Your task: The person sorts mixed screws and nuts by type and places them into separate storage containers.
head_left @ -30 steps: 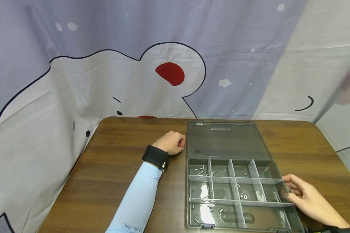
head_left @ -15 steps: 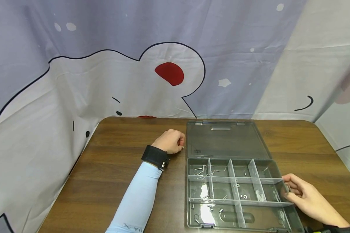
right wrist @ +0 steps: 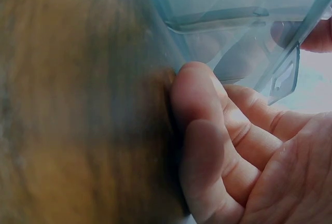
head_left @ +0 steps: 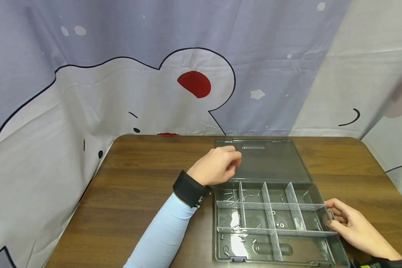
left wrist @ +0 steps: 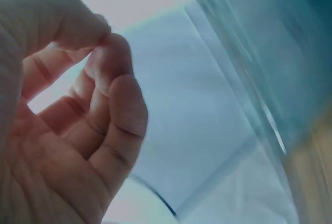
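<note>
A grey see-through plastic organizer box (head_left: 274, 232) lies with its lid (head_left: 268, 160) folded back flat on the table. My left hand (head_left: 216, 165) hovers over the left part of the lid. Its thumb meets the index fingertip in a pinch in the left wrist view; the small shiny metal piece seen there earlier is hidden now. At the box's right side, my right hand (head_left: 351, 225) grips the wall, with the thumb near the rim and fingers curled against the outside. In the right wrist view the fingers (right wrist: 197, 99) touch the clear plastic.
Screws (head_left: 229, 197) lie in the left compartments, and a few nuts (head_left: 281, 225) in the middle ones. Clear dividers (head_left: 244, 229) stand between them. Wooden table (head_left: 130, 201) extends on both sides. A printed curtain (head_left: 137, 93) hangs behind the table.
The left hand has lifted from the table beside the lid and moved right, over the lid. The right hand and the box have stayed in place.
</note>
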`<state>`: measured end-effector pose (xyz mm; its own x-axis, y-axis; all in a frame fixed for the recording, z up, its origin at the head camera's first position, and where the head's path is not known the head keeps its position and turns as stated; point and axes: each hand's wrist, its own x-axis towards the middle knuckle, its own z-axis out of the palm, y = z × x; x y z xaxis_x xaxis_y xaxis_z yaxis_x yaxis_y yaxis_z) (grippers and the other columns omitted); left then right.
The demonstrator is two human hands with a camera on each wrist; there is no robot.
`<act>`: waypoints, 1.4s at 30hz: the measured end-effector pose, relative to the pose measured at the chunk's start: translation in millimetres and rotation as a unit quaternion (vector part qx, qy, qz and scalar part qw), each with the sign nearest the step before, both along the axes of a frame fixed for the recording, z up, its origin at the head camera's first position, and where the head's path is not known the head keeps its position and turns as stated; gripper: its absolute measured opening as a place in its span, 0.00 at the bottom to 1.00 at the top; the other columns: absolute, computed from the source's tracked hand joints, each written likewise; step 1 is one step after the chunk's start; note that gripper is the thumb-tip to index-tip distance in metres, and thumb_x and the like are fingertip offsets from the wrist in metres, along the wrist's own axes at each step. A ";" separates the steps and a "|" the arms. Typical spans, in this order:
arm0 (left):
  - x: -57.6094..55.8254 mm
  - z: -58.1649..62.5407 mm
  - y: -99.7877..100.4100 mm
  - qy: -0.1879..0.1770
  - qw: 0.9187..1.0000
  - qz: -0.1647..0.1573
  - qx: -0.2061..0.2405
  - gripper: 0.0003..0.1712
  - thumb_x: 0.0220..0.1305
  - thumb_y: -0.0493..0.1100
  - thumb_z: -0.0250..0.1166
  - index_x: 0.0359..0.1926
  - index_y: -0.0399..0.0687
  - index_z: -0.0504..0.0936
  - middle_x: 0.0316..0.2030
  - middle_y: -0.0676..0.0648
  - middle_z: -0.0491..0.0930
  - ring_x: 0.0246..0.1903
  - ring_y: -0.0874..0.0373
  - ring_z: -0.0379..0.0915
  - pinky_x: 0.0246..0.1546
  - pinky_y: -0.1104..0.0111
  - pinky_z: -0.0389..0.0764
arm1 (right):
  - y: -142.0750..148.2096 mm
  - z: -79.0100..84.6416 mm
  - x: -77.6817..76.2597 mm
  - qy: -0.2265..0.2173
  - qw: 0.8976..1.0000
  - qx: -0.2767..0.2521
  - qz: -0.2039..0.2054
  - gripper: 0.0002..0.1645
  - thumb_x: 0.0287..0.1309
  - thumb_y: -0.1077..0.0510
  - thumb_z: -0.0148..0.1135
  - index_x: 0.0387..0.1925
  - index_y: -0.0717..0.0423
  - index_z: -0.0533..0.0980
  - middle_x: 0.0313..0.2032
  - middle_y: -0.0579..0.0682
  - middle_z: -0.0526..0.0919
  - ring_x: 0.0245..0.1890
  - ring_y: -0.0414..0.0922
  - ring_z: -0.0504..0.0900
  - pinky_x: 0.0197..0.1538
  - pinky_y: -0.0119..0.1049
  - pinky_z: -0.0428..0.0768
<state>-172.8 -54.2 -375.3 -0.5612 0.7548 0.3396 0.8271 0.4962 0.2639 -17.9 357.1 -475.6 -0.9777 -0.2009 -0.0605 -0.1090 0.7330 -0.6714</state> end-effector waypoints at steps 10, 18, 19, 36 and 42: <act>51.1 -2.2 64.2 0.064 0.986 -0.152 0.025 0.10 0.66 0.33 0.59 0.34 0.53 0.82 0.33 0.56 0.74 0.30 0.70 0.70 0.33 0.81 0.71 | 0.1 -0.7 -0.5 0.004 1.000 -0.004 0.002 0.21 0.64 0.70 0.60 0.58 0.62 0.71 0.56 0.73 0.81 0.43 0.19 0.78 0.36 0.28 0.82; 76.3 -0.8 80.4 0.103 0.976 -0.191 -0.016 0.09 0.70 0.38 0.60 0.39 0.56 0.84 0.38 0.59 0.78 0.34 0.74 0.69 0.37 0.84 0.71 | 1.1 -0.8 -2.6 0.004 1.000 -0.015 0.007 0.21 0.65 0.70 0.60 0.58 0.62 0.71 0.54 0.72 0.82 0.43 0.20 0.79 0.36 0.28 0.83; 78.2 -0.8 81.5 0.104 0.975 -0.195 -0.015 0.09 0.69 0.37 0.60 0.39 0.56 0.84 0.39 0.59 0.78 0.34 0.74 0.69 0.38 0.84 0.70 | 1.2 -1.0 -2.7 0.003 1.000 -0.015 0.008 0.21 0.65 0.70 0.60 0.58 0.61 0.71 0.54 0.71 0.83 0.43 0.20 0.79 0.36 0.28 0.83; 93.2 -4.3 80.4 0.048 0.980 -0.114 -0.153 0.76 0.43 0.90 0.60 0.84 0.69 0.34 0.84 0.47 0.28 0.83 0.42 0.34 0.78 0.45 0.57 | 1.1 -0.4 -1.1 -0.011 1.000 -0.001 0.006 0.22 0.66 0.67 0.61 0.60 0.63 0.70 0.56 0.72 0.82 0.43 0.20 0.78 0.36 0.39 0.86; 84.6 0.4 68.7 0.023 0.985 -0.070 -0.153 0.78 0.41 0.91 0.60 0.82 0.70 0.28 0.83 0.50 0.25 0.83 0.43 0.30 0.78 0.41 0.53 | 0.3 -1.8 -1.7 0.001 1.000 -0.009 0.004 0.21 0.64 0.69 0.61 0.58 0.60 0.71 0.53 0.67 0.85 0.42 0.21 0.80 0.35 0.30 0.83</act>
